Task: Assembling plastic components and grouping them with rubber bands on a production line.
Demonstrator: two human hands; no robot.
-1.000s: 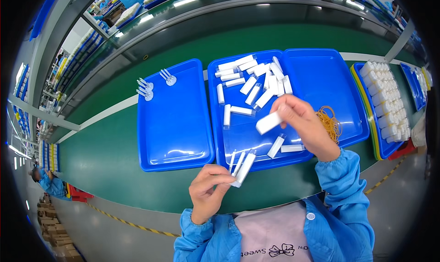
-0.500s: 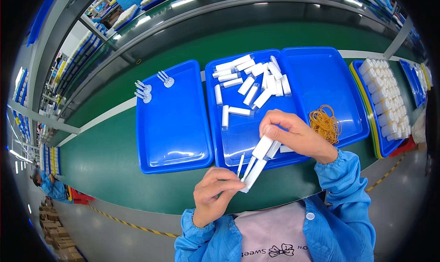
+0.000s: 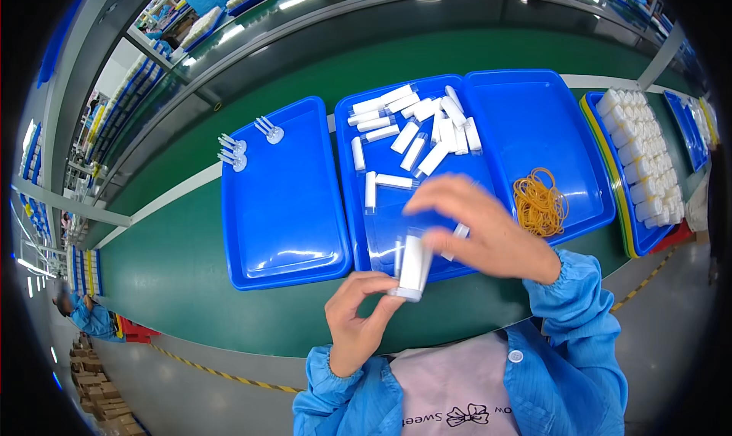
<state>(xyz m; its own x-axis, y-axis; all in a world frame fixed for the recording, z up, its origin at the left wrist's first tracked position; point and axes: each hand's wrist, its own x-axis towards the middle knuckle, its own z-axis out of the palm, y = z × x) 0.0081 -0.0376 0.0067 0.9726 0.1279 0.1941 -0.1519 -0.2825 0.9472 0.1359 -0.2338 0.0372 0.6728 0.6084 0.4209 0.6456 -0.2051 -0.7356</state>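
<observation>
My left hand [image 3: 357, 321] is closed, thumb and fingers pinching the clear round base [image 3: 406, 292] of an upright piece above the table's front edge. White block-like parts [image 3: 412, 260] stand on that base, with a thin white prong beside them. My right hand [image 3: 488, 230] is blurred by motion at the top of these parts, its thumb and fingers apart; whether the thumb touches them I cannot tell. Behind the middle blue tray's [image 3: 352, 230] near part, another white piece [image 3: 460, 231] shows partly under my right hand. Several white blocks with clear ends [image 3: 434, 160] lie in that tray.
The left blue tray [image 3: 286, 207] holds three clear pronged bases [image 3: 271, 133]. In the right blue tray [image 3: 526, 108] lies a heap of tan rubber bands [image 3: 540, 203]. Further right, stacked trays carry rows of white pieces [image 3: 637, 154]. A co-worker [image 3: 88, 314] is at far left.
My right hand has lifted its fingers off the white block and spread them, moving slightly left. The piece in my left hand has tipped more upright, its base now showing.
</observation>
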